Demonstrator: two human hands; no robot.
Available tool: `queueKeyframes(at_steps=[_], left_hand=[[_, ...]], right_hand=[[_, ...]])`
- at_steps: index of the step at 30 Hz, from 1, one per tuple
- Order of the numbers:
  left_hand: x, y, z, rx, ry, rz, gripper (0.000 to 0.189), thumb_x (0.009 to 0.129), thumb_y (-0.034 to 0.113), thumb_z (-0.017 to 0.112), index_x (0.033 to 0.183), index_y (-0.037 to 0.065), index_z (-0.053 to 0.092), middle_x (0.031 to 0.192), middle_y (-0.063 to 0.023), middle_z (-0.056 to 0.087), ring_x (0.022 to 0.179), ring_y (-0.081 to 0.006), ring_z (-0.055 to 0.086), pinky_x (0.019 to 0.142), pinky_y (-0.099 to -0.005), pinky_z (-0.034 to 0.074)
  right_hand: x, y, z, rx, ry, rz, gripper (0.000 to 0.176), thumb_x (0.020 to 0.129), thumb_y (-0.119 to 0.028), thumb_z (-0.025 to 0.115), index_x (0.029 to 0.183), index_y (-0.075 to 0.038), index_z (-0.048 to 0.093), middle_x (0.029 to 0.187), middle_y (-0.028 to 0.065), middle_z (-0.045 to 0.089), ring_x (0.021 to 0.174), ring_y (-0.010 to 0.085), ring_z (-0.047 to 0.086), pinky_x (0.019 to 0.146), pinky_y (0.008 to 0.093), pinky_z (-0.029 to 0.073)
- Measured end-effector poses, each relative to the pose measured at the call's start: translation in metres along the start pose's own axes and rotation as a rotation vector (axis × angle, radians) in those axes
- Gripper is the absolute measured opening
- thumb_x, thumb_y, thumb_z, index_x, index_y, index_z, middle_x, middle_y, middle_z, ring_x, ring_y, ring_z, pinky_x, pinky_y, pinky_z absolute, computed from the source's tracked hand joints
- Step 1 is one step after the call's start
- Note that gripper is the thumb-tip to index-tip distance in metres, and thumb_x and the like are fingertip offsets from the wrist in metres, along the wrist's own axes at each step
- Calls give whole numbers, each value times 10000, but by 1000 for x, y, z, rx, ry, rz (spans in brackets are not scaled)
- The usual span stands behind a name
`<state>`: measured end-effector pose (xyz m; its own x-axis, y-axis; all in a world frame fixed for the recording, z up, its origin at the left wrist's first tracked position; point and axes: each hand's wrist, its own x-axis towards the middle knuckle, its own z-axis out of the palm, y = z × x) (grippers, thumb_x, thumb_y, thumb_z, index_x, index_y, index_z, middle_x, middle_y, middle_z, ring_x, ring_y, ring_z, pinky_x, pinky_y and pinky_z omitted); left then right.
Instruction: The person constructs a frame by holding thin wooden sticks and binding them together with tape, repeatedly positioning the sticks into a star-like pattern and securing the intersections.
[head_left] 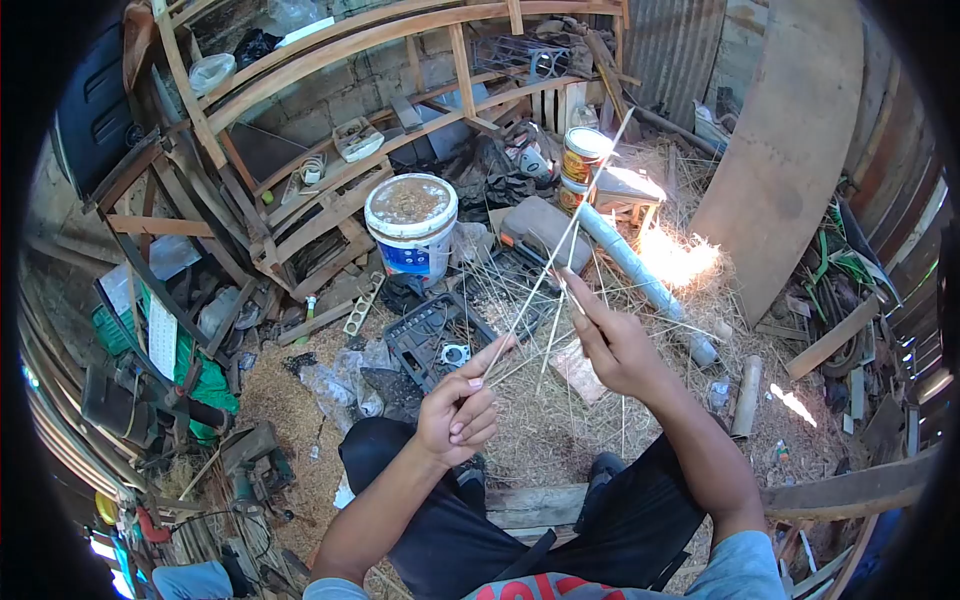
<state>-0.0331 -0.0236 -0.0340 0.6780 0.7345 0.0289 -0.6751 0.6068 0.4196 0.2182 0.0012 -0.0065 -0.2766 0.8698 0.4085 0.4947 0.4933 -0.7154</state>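
A long, thin bamboo strip (527,308) runs slantwise up and away between my hands. My left hand (458,418) pinches its near end, thumb against the fingers, with the index finger stretched out along it. Farther up, my right hand (622,345) is closed, its fingertips gripping the strip; a small dark edge shows there, and I cannot tell what it is. Another thin strip (551,340) crosses close by the right fingertips. Below the hands, more pale strips and shavings (520,420) litter the ground.
Beyond my hands are a white bucket (411,255), an open tool case (425,335) and paint cans (584,155). A grey pipe (635,265) lies to the right, near a leaning board (785,160). Wooden frames (330,215) stand at left. A plank (530,508) lies between my feet.
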Motion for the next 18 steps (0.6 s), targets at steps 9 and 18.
queueKeyframes(at_steps=[9,18], left_hand=[[-4,8,-3,-51,55,106,568,949,61,320,1513,72,253,459,24,280,344,-73,280,336,-223,274],[-9,9,-3,-52,53,115,550,956,64,320,1504,58,269,457,22,292,342,-71,285,338,-222,279]], right_hand=[[-6,149,-46,-571,-498,387,643,869,-462,677,1333,-36,545,1062,143,676,849,203,630,750,339,504],[3,80,-35,250,-620,673,576,866,-351,708,1319,-36,547,1012,155,687,897,248,646,803,371,510]])
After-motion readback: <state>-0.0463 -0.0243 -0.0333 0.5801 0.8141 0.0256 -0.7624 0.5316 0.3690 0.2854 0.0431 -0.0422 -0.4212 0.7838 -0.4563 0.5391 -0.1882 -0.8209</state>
